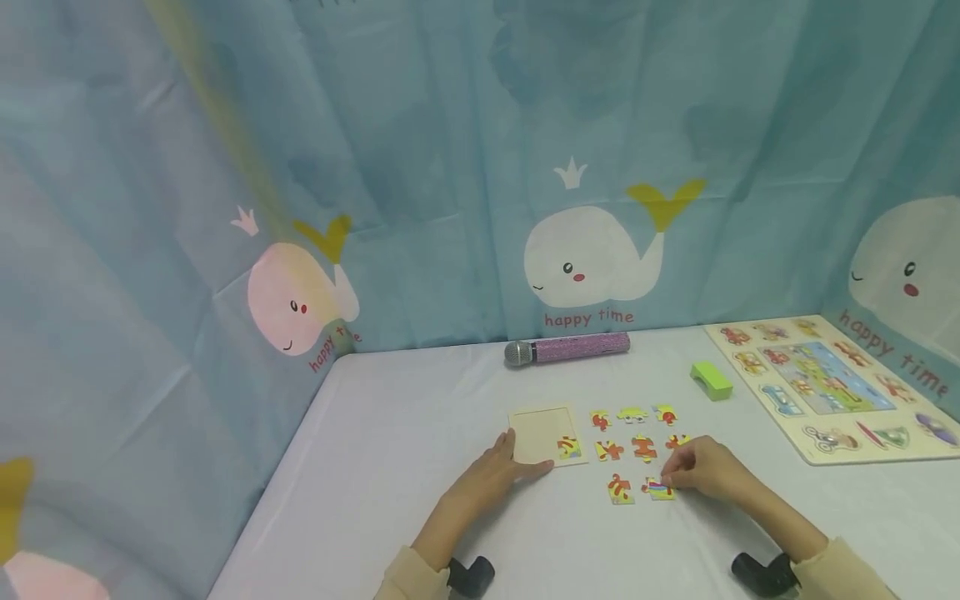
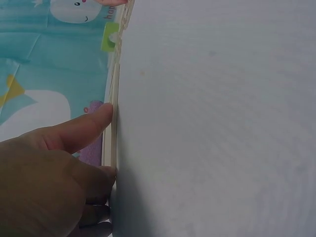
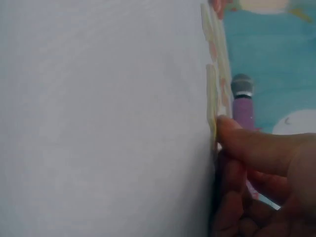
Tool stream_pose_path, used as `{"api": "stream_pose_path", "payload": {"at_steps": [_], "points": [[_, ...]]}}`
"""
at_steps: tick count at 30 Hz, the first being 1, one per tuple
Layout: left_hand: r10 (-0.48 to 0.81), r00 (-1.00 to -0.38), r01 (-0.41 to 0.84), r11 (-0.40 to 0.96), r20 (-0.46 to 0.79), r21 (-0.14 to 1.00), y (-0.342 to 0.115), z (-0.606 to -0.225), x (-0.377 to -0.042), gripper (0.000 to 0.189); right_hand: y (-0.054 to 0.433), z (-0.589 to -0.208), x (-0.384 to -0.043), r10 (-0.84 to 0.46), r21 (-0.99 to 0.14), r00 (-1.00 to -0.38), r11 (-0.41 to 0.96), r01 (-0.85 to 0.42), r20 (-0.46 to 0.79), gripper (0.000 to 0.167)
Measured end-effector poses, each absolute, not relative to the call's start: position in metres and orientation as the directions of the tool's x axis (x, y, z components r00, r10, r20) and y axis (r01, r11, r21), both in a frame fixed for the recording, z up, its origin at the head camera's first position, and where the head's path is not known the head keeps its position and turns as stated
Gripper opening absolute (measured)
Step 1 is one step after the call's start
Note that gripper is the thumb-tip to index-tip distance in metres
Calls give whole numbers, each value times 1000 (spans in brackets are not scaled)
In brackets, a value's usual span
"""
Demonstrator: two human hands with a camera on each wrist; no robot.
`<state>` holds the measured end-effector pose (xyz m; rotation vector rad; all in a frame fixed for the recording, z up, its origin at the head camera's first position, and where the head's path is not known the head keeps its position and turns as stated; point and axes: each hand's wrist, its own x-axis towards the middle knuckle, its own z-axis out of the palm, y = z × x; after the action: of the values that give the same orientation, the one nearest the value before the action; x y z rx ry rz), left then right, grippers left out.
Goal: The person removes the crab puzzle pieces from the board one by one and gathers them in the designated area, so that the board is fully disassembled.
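In the head view, my left hand [image 1: 491, 469] rests at the near-left corner of a square wooden puzzle tray [image 1: 534, 429]. Its thumb lies along the front edge and its fingers reach up the left side. One yellow-and-red puzzle piece [image 1: 569, 447] sits in the tray's lower right corner. To the right, my right hand [image 1: 701, 468] pinches the right edge of a rainbow-striped puzzle piece [image 1: 658, 488] between thumb and fingertips, low over the table. A piece with a red pattern [image 1: 619, 489] lies just left of it. In the right wrist view, the thumb [image 3: 242, 140] presses a thin piece edge.
Several loose pieces lie in rows beyond, among them a red one [image 1: 643, 448]. A purple microphone [image 1: 581, 348] lies behind, by the whale-print curtain [image 1: 435, 208]. A green arch block [image 1: 711, 381] and a large picture puzzle board [image 1: 806, 442] are at the right.
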<state>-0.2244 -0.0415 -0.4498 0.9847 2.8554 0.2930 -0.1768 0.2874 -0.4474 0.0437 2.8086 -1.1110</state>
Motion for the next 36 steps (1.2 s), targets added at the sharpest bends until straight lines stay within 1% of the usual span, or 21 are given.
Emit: {"api": "stream_pose_path", "payload": {"at_steps": [2,4,7,9,11,14,18,22,26,32,34,36], "points": [[622,-782,601,770,-38,214,-42,-450,-225,47,284,-443,-179,-16,-675,-993,734,66,-115,12],[620,-784,598,771,-43,220,-41,-449,-225,47,276,-437,-184,-49,-666,-996,746,11,-71,11],[615,-787,590,775,-55,228,-40,-449,-225,46,257,-427,-201,-150,-650,-989,750,-119,8,8],[612,-789,583,776,-63,240,-40,-450,-226,45,240,-423,-215,-252,-646,-967,731,-219,42,9],[613,-787,582,775,-68,248,-39,-451,-227,45,224,-422,-229,-334,-657,-942,704,-270,29,13],[622,-780,592,767,-63,248,-38,-454,-228,46,205,-426,-242,-397,-673,-917,687,-272,-35,24],[632,-773,607,762,-53,226,-39,-453,-228,48,191,-430,-249,-367,-665,-922,721,-195,-127,36],[637,-770,621,761,-36,188,-40,-450,-227,49,186,-429,-251,-328,-647,-932,747,-157,-152,34],[645,-764,633,756,-23,167,-40,-448,-226,48,185,-430,-250,-340,-632,-935,747,-205,-98,33],[624,-780,601,769,-50,216,-39,-447,-225,45,188,-433,-251,-386,-609,-923,729,-313,12,34],[619,-783,596,773,-55,219,-39,-447,-226,45,190,-435,-251,-398,-616,-917,713,-335,38,30],[621,-782,599,773,-54,207,-39,-448,-226,46,193,-438,-252,-398,-630,-915,695,-347,65,23]]}}
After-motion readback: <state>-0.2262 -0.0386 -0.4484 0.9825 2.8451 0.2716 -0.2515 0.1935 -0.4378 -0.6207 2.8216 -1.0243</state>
